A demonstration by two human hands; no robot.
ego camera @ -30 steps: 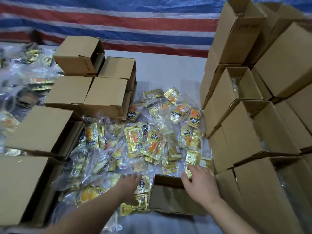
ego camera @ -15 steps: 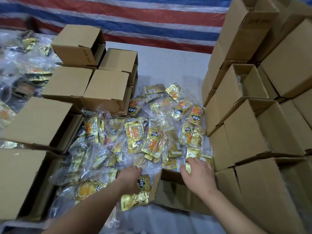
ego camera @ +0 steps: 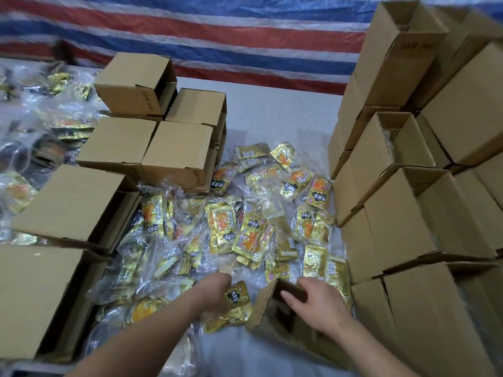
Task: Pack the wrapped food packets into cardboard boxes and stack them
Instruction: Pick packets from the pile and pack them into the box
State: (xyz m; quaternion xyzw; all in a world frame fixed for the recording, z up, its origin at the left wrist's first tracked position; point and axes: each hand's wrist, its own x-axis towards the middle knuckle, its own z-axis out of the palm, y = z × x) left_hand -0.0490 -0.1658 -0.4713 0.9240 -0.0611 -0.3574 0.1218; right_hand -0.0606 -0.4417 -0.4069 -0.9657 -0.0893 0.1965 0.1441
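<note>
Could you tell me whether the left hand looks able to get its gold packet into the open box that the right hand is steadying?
Probably yes: the left hand holds the gold packet right beside the open box, with nothing between them.

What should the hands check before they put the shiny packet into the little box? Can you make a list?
1. Left hand has a gold packet: ok, its fingers are on it, though how firmly it grips cannot tell.
2. Right hand steadies the open box: ok, fingers curl over its far rim.
3. Box mouth faces the packet: ok, the opening tips toward the left hand.
4. Room inside the box: cannot tell, the inside is dark.
5. More packets within reach: ok, the packet pile lies just beyond the hands.
6. Place to stack after: ok, the box stack stands at the right.
</note>
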